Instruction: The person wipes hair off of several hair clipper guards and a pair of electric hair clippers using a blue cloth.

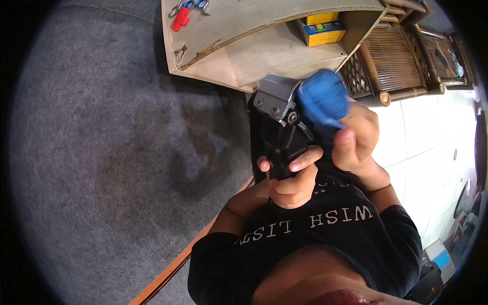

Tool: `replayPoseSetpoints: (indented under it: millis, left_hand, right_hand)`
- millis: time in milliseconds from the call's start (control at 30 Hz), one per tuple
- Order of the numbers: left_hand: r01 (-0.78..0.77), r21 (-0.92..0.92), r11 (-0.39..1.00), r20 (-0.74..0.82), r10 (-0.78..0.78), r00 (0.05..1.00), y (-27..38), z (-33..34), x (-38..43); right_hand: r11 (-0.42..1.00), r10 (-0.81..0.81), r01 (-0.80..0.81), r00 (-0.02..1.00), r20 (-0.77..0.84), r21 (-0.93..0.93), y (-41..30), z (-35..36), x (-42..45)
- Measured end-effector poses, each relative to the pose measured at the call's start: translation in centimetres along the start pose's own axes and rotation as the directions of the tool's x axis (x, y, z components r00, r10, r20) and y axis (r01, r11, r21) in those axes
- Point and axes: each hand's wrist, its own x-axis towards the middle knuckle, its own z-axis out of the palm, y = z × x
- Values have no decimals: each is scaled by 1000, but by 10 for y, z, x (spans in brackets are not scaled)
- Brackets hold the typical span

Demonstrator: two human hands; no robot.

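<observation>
In the middle of the view, my left hand (293,187) is wrapped around the black body of a hair clipper (284,141). The clipper's toothed metal blade (278,93) points away from me, with two screws on its plate and a small lever at its side. Just to the right, my right hand (358,137) grips a blue object (324,95), motion-blurred, perhaps a cloth or a brush. This blue object is close beside the blade; whether the two touch, I cannot tell.
Ahead stands a pale wooden shelf unit (259,61) with yellow-and-blue boxes (324,34) inside. On top lie a red plastic piece (180,19) and blue-ringed metal tools (202,4). Bamboo furniture (392,57) stands right, over white tiles (427,133); grey carpet (95,133) spreads left.
</observation>
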Motion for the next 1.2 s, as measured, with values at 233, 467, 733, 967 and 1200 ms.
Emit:
replayPoseSetpoints:
  millis: [233, 467, 733, 967, 1200]
  left_hand:
    - [-3, -101, 995, 75, 11, 997, -3, -11, -1]
    - [73, -47, 996, 47, -71, 996, 3, 4, -1]
    - [84, 0, 996, 46, -84, 995, 3, 6, -1]
    - [102, 59, 993, 62, -106, 992, 5, 4, 0]
    - [62, 139, 988, 38, -68, 997, 3, -1, -6]
  right_hand:
    - [979, -184, 184, 983, 6, -92, 7, 5, 4]
    - [992, 107, -97, 984, -143, 78, -4, -6, -6]
    - [873, 376, -390, 921, 104, 294, -14, -21, 21]
    - [990, 128, -106, 952, 278, -92, -17, -19, 39]
    - [968, 71, 2, 957, 282, -251, -27, -11, 38]
